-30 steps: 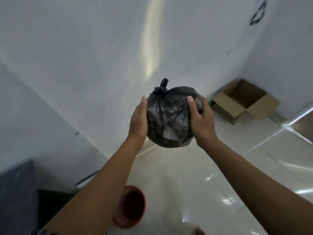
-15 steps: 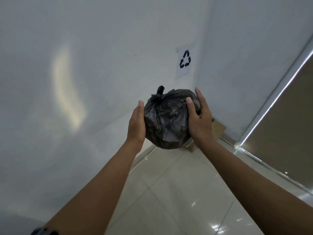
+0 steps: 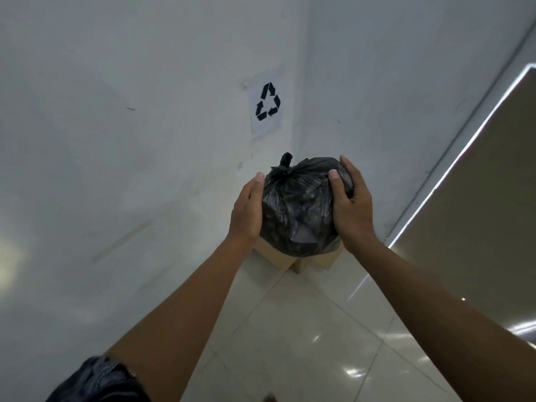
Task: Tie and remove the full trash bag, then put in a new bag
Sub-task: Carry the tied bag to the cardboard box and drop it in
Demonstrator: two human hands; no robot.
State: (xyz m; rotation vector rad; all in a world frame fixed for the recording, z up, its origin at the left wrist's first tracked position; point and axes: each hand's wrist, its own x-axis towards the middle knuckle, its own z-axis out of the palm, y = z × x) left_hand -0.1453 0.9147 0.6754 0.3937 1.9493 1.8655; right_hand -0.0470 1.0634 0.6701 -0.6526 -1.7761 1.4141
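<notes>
A full black trash bag (image 3: 297,210), knotted at its top, is held out in front of me at arm's length. My left hand (image 3: 246,210) presses flat against its left side. My right hand (image 3: 352,204) wraps over its right side with the fingers curled on top. The bag hangs in the air just above a cardboard box (image 3: 280,258) in the wall corner. The box is mostly hidden behind the bag. The trash bin is out of view.
A paper sheet with a black recycling symbol (image 3: 267,102) is stuck on the white wall above the corner. A dark door or panel with a bright edge (image 3: 475,216) stands at the right. Glossy white floor tiles (image 3: 304,343) stretch below my arms.
The view has swung toward the wall corner. The red bin has left the frame, the recycling sign is now central, and the bag held in both hands now sits over the cardboard box.
</notes>
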